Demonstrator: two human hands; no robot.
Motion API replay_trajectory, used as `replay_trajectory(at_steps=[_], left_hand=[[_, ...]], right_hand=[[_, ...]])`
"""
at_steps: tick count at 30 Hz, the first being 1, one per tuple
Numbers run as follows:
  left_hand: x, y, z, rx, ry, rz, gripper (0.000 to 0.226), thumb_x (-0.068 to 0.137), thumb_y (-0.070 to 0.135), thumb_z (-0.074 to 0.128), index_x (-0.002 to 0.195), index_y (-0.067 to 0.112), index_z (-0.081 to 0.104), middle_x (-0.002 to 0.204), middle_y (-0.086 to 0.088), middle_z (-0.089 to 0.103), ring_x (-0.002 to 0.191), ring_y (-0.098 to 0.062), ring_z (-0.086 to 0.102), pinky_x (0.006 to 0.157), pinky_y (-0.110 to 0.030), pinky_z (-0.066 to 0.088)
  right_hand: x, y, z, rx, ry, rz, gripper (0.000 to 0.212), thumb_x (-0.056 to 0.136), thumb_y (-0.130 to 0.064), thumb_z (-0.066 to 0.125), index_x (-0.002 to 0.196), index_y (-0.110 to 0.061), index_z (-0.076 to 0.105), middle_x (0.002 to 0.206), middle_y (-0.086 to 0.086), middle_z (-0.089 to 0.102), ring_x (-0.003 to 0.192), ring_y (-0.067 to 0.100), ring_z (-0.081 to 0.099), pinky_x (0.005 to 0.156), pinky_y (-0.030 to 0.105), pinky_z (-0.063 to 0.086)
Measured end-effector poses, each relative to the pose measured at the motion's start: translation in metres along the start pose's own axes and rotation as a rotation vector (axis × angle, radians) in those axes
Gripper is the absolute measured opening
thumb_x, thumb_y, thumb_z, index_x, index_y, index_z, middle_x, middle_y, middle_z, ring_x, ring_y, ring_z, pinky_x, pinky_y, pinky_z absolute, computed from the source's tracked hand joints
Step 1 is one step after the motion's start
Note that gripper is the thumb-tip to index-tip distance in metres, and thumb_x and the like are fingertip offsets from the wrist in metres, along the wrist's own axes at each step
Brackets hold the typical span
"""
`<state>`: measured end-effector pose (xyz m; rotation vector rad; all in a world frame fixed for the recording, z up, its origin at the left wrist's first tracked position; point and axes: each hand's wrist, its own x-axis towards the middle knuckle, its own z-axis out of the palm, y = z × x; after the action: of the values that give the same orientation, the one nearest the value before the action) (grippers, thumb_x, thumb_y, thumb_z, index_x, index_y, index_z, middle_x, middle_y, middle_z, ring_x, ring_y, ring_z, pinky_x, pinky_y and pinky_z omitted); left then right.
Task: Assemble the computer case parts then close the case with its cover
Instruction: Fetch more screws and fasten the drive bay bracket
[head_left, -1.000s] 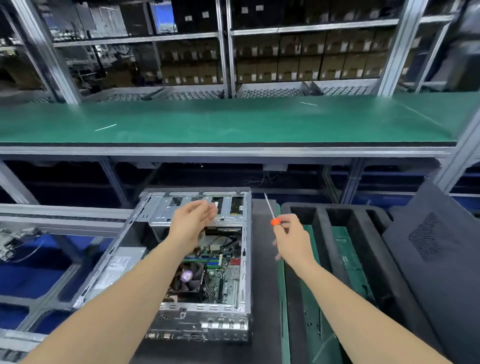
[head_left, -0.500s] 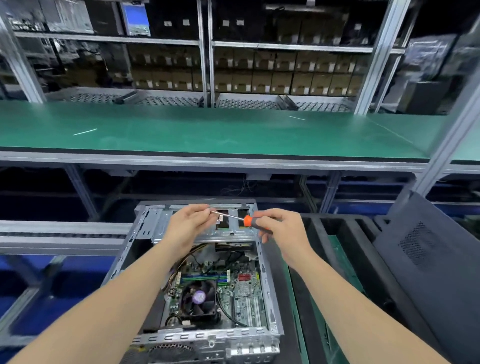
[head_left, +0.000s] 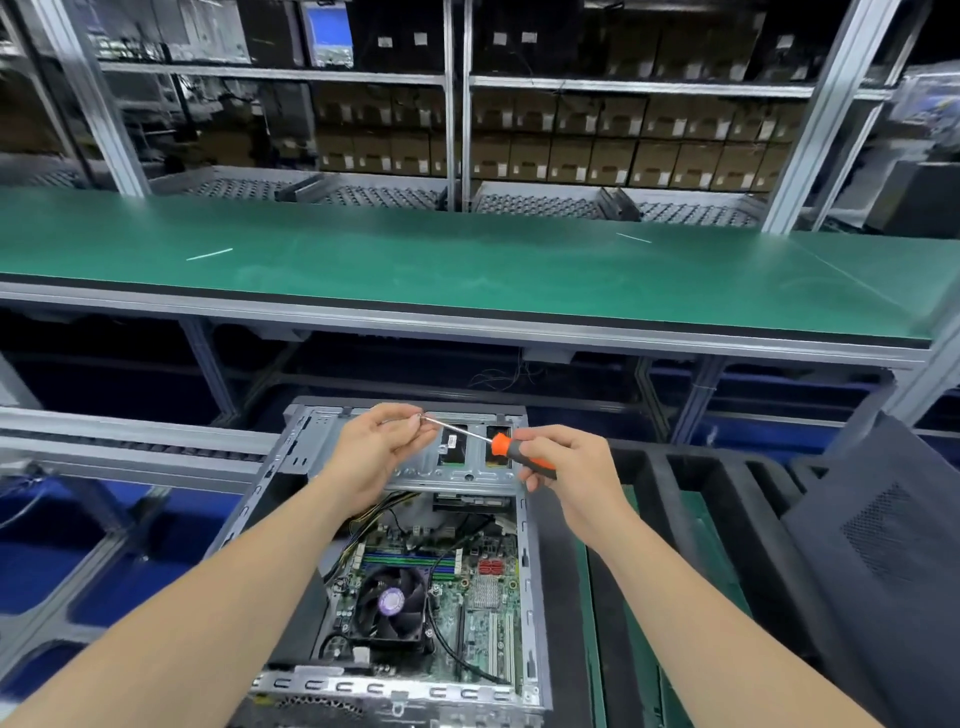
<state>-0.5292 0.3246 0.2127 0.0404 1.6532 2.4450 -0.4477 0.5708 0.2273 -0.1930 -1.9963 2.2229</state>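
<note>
- Green bench: its front edge ran across the view beyond the case.
- Computer case: it lay open below that edge, motherboard exposed between your forearms.
- Cover: this dark vented panel leaned at the far right, well apart from the case, with a slotted black tray between them.
- Right hand: you gripped the orange handle near the case's right wall.
- Left hand: your fingertips pinched the shaft tip above the drive cage; whether they also held a screw could not be told.
- Screwdriver: it spanned both hands, above the cage.
</note>
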Motion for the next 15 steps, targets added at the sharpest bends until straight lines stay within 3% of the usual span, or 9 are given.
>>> replay_trajectory(at_steps=[6, 11, 15], left_hand=[[0.002, -0.006, 0.006, 0.255, -0.008, 0.072, 0.015, 0.095, -0.007, 0.063, 0.11, -0.004, 0.065, 0.102, -0.025, 0.075, 0.101, -0.034, 0.075, 0.083, -0.028, 0.061], [-0.002, -0.012, 0.017, 0.538, -0.002, 0.152, 0.01, 0.095, -0.006, 0.065, 0.102, 0.0, 0.069, 0.092, -0.019, 0.077, 0.091, -0.033, 0.077, 0.081, -0.033, 0.063], [-0.007, -0.025, 0.036, 0.529, 0.107, 0.139, 0.008, 0.099, 0.0, 0.062, 0.102, 0.004, 0.068, 0.089, -0.017, 0.076, 0.083, -0.029, 0.074, 0.076, -0.032, 0.062]], right_hand=[[0.011, -0.002, -0.021, -0.054, -0.056, 0.002, 0.017, 0.089, 0.004, 0.07, 0.096, -0.006, 0.082, 0.085, 0.018, 0.077, 0.063, 0.024, 0.067, 0.057, 0.032, 0.055], [0.022, -0.007, -0.042, -0.116, -0.126, -0.062, 0.014, 0.084, 0.0, 0.075, 0.09, -0.011, 0.082, 0.081, 0.017, 0.076, 0.064, 0.027, 0.067, 0.06, 0.035, 0.057], [0.027, -0.015, -0.048, -0.016, -0.019, -0.111, 0.031, 0.077, -0.025, 0.087, 0.101, -0.018, 0.069, 0.089, 0.01, 0.079, 0.07, 0.03, 0.075, 0.082, 0.051, 0.061]])
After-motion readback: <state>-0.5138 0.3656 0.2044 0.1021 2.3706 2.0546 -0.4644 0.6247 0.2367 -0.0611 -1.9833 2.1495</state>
